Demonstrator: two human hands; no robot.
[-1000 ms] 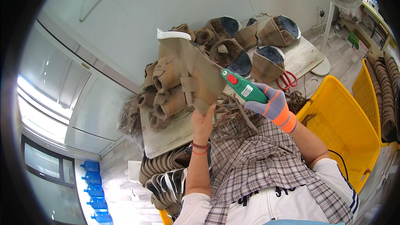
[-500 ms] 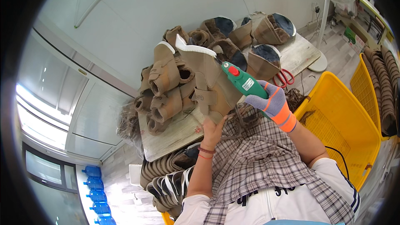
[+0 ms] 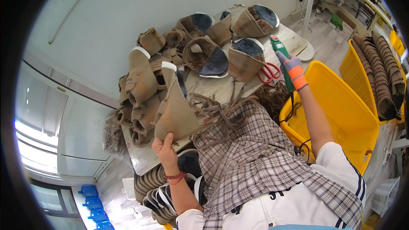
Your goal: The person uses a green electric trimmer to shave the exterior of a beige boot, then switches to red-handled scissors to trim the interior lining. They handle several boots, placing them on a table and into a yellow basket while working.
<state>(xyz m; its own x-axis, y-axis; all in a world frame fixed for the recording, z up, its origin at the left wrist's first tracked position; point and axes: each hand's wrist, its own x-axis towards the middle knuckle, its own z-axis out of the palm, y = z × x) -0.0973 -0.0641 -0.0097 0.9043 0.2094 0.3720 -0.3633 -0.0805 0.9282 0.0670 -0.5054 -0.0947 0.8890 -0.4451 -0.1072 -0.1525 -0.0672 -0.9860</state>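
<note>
the left hand (image 3: 165, 148) is closed around the lower edge of a tan boot upper (image 3: 174, 108), holding it upright above the near edge of the table (image 3: 221, 90), its white-tipped end on top. the right hand (image 3: 293, 69), in a grey and orange glove, is wrapped shut around a green tool (image 3: 282, 57), held out over the right end of the table, well apart from the upper. red scissors (image 3: 269, 73) lie just beside that hand on the tabletop.

open room is scarce: a stack of uppers (image 3: 138, 98) crowds the left side of the table, and more (image 3: 221, 38) fill its far edge; only a strip of bare wood in the middle stays free. a yellow crate (image 3: 341, 106) stands tight against the right end, under the right forearm. loose brown strips (image 3: 217, 113) hang over the near edge onto a plaid apron (image 3: 251, 157).

beyond, a pale wall, a fan stand (image 3: 310, 8) on the tiled floor, and blue containers (image 3: 91, 206) at lower left.
</note>
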